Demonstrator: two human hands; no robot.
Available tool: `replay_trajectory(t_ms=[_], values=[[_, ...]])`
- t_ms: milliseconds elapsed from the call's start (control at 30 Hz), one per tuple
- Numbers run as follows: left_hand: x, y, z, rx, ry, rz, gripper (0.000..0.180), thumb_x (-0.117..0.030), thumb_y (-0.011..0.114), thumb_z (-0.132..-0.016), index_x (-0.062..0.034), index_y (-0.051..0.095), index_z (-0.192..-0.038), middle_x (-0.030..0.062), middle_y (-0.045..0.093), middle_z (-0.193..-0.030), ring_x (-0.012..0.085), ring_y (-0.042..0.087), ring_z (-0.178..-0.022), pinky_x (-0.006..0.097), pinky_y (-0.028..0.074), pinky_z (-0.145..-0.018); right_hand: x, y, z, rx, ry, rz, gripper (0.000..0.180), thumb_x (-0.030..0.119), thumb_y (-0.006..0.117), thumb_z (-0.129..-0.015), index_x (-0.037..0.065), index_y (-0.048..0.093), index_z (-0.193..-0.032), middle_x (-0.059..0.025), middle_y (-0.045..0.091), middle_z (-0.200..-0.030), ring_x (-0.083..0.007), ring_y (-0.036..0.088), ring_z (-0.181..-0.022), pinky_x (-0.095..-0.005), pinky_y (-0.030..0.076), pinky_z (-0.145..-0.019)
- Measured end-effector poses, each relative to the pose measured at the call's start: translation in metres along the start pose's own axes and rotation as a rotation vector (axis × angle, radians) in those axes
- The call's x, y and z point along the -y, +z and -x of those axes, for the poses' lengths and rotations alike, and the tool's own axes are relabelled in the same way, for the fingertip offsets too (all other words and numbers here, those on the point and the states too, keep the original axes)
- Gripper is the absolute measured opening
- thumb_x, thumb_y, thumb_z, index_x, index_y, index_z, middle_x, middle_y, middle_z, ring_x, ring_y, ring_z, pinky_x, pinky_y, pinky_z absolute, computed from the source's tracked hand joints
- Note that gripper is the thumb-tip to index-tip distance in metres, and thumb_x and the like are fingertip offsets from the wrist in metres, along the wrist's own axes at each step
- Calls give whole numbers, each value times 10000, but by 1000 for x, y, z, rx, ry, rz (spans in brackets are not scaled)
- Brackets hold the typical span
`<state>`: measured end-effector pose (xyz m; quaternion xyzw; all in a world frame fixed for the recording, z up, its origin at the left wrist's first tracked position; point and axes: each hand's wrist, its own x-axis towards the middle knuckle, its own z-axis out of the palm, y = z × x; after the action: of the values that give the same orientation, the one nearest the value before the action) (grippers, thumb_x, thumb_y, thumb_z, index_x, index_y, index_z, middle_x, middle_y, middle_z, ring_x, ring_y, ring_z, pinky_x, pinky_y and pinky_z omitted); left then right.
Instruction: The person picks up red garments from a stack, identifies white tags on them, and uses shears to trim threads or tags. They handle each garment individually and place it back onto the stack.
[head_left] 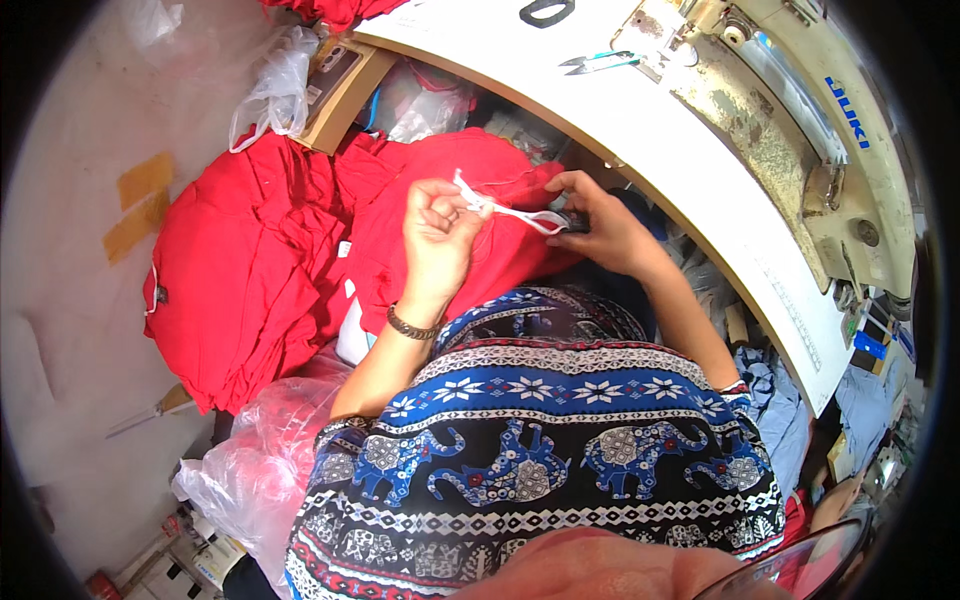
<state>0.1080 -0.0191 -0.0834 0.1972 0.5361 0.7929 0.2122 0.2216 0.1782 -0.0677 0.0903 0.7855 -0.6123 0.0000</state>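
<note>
My left hand (440, 225) is closed, pinching one end of a narrow white strap (515, 212) between thumb and fingers. The strap runs across to a small loop beside my right hand (615, 232). That hand curls round a small dark object (573, 221), mostly hidden by the fingers, with the loop touching it. I cannot make out what kind of object it is. Both hands are over bright red fabric (395, 195) heaped in front of my body. A larger bulging heap of red cloth (250, 270) lies to the left.
A white sewing table (640, 130) curves along the right, bearing a sewing machine (860, 190), thread snips (603, 62) and a black ring (546, 11). At upper left stands a cardboard box (350, 95) with a plastic bag (285, 85). Clear plastic (255, 450) lies lower left; blue cloth (770, 400) lies right.
</note>
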Motion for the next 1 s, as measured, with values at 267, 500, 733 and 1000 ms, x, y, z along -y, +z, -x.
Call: replay_trajectory(t_ms=[267,500,733,1000], values=[[15,12,3,-17,-209,50,314,109,604,-850,-47,468,-1086,94,670,-903,128,644,-831,237,521,-740,10,35,-32,-34,-307,161,767,341,845,-641,-11,529,-1245,-174,600,-1212,-313,580,-1126,-381,450,-953],[8,5,4,-13,-204,-119,332,107,628,-826,-36,490,-1092,81,671,-895,112,637,-813,214,499,-709,7,41,-38,-34,-169,113,587,305,812,-649,41,611,-1134,-117,654,-1003,-304,606,-934,-397,460,-850],[11,12,-2,6,-137,-195,351,124,635,-804,-35,493,-1083,74,677,-875,96,625,-795,211,490,-722,-2,53,-25,-330,-339,448,251,242,701,-692,114,664,-905,-62,633,-894,-274,574,-879,-418,418,-784],[18,9,2,2,-91,-218,341,135,626,-807,-31,488,-1071,81,678,-877,116,640,-812,223,502,-753,-5,41,-23,-99,-165,89,210,83,655,-825,15,676,-1022,-90,611,-1048,-212,585,-991,-319,443,-884]])
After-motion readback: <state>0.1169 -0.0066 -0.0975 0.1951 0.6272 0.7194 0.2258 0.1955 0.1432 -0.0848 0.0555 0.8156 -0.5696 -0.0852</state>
